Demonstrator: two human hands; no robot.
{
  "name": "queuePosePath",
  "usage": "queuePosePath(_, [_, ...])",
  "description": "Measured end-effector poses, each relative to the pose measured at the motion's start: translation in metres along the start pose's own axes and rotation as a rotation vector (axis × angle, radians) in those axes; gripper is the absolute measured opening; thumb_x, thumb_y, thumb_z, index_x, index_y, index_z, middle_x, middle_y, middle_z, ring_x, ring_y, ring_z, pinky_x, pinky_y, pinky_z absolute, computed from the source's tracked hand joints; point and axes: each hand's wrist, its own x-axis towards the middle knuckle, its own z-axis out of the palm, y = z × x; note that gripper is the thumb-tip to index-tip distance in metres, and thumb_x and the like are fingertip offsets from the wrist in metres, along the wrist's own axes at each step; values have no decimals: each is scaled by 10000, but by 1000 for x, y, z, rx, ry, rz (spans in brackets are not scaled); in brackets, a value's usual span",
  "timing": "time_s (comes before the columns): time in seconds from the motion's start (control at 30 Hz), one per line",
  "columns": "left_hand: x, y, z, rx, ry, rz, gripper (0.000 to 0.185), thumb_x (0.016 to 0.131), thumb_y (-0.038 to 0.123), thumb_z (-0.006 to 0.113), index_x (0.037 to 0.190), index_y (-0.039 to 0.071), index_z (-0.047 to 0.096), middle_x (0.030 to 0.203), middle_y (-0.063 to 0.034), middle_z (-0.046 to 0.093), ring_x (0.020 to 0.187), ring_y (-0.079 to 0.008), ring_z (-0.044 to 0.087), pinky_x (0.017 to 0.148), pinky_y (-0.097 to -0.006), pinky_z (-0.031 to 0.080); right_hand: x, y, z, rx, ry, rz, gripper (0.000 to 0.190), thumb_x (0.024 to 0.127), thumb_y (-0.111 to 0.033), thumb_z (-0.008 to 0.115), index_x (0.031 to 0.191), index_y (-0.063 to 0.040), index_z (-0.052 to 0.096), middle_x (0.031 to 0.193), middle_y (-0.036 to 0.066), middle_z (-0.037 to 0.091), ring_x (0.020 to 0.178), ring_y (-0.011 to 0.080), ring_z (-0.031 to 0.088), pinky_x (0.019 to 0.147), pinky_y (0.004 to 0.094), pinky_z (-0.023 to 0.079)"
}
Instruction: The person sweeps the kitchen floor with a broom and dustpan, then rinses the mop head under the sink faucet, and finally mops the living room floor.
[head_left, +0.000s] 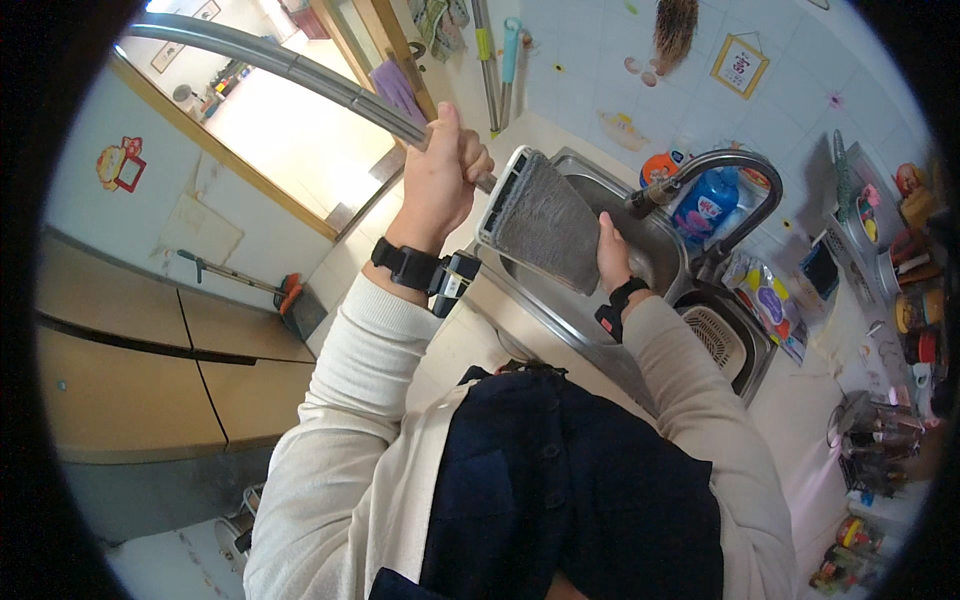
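Observation:
My left hand (442, 169) is wrapped around the steel pole (300, 71) of a flat mop, low down near its head. The pole runs up and away to the upper left. Over the stainless-steel sink (574, 334) the mop head is tilted, its grey microfibre pad (551, 225) facing me. A white frame edge (487, 214) shows on the pad's left side. At the pad's right end my right hand (615, 251) grips it, thumb in sight and the other fingers largely hidden.
A curved faucet (757, 161) rises behind the sink, with a blue detergent bottle (705, 206) beside it. A beige drain basket (712, 337) sits in the smaller basin. Leftward stand a gold refrigerator (112, 375), a broom and dustpan (300, 307), and an open doorway (300, 127).

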Motion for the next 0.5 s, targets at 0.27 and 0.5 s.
queuePosePath(0.27, [-5, -7, -6, 7, 32, -29, 372, 977, 334, 459, 687, 133, 341, 519, 26, 260, 469, -108, 275, 484, -266, 304, 27, 48, -7, -212, 224, 4, 575, 935, -379, 309, 1066, 129, 548, 1110, 313, 560, 1100, 406, 518, 919, 417, 380])
queuePosePath(0.5, [-3, -24, -12, 179, 81, -33, 403, 968, 367, 464, 653, 145, 349, 559, 31, 255, 515, -120, 280, 562, -306, 353, -4, -23, -1, -553, -112, -283, 574, 969, -423, 306, 1162, 68, 531, 1188, 265, 548, 1175, 359, 491, 982, 389, 368])
